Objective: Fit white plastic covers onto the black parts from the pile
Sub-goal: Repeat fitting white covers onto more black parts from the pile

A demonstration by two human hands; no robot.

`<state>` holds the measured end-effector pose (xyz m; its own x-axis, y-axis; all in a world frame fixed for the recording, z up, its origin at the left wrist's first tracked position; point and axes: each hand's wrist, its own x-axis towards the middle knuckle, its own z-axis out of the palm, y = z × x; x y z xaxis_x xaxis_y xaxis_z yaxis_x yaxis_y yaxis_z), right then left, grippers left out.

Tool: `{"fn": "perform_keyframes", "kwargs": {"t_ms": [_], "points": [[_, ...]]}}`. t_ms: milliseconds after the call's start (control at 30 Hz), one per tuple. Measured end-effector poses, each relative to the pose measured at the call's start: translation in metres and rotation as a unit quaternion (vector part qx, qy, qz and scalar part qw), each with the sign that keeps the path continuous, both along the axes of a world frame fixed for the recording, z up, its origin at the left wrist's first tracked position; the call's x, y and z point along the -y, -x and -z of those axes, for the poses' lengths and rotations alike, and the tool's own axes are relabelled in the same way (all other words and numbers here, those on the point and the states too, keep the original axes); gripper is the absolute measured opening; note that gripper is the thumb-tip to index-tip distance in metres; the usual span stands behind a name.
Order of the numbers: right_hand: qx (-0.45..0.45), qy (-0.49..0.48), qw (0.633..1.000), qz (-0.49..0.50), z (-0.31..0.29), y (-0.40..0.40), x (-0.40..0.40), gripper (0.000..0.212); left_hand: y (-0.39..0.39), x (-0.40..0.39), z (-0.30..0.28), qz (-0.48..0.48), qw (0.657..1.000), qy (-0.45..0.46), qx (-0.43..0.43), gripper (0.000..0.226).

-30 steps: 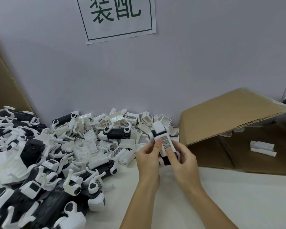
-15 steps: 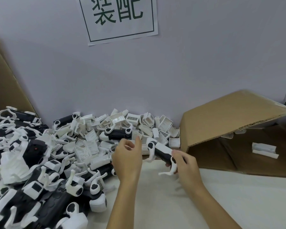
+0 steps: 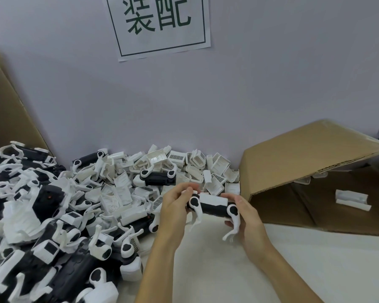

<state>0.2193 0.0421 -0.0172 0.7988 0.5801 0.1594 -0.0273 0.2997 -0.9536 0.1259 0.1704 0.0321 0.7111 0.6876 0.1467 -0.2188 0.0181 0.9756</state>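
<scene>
Both hands, left hand (image 3: 175, 206) and right hand (image 3: 245, 217), grip the ends of a black plastic part (image 3: 212, 208). A white rectangular plastic cover (image 3: 212, 199) sits on top of it. The pile of black-and-white plastic parts (image 3: 74, 204) fills the white table's (image 3: 293, 270) left edge.

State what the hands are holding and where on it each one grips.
Both hold one black part with a white cover on top. The left hand grips its left end, the right hand its right end, by the white leg.

A paper sign (image 3: 162, 25) hangs on my wall (image 3: 249, 95); an open cardboard box (image 3: 304, 154) lies tipped to my right
</scene>
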Motion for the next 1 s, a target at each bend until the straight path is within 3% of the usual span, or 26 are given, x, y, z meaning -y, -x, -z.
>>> {"fn": "perform_keyframes", "kwargs": {"t_ms": [100, 267, 367, 500, 600, 667, 733, 867, 933, 1000], "points": [[-0.009, -0.022, 1.000, 0.004, 0.000, 0.002, 0.000, 0.017, 0.000, -0.001, 0.003, -0.028, 0.999, -0.002, 0.036, 0.035], [0.065, -0.049, 0.997, 0.009, -0.003, 0.007, 0.005, 0.036, 0.001, -0.001, 0.003, -0.022, 0.999, 0.007, 0.038, 0.039], [0.185, -0.052, 0.980, 0.055, -0.003, 0.011, 0.008, 0.034, -0.003, 0.003, 0.002, -0.017, 1.000, 0.010, 0.012, 0.029], [0.404, 0.015, 0.909, 0.105, -0.002, 0.018, 0.007, 0.042, -0.007, 0.003, 0.006, -0.017, 0.998, 0.056, -0.031, 0.018], [0.436, 0.023, 0.893, 0.111, -0.001, 0.020, 0.005, 0.043, -0.004, 0.001, 0.006, -0.031, 0.994, 0.101, -0.004, 0.016], [0.411, 0.041, 0.901, 0.136, -0.002, 0.020, 0.004, 0.042, -0.003, 0.000, 0.004, -0.032, 0.990, 0.135, 0.021, 0.027], [0.325, 0.042, 0.933, 0.152, -0.003, 0.021, 0.003, 0.040, -0.002, -0.001, 0.000, -0.032, 0.988, 0.145, 0.035, 0.030], [0.086, -0.001, 0.987, 0.139, -0.005, 0.011, 0.001, 0.015, 0.000, -0.002, -0.001, -0.026, 0.998, -0.027, -0.055, 0.023], [-0.037, -0.003, 0.994, 0.102, -0.012, 0.007, 0.003, 0.031, 0.000, -0.004, 0.001, -0.023, 0.995, -0.061, -0.073, 0.016], [-0.144, -0.012, 0.988, 0.046, -0.019, 0.008, 0.004, 0.037, 0.000, -0.003, 0.001, -0.005, 0.998, -0.033, -0.056, 0.016]]}}
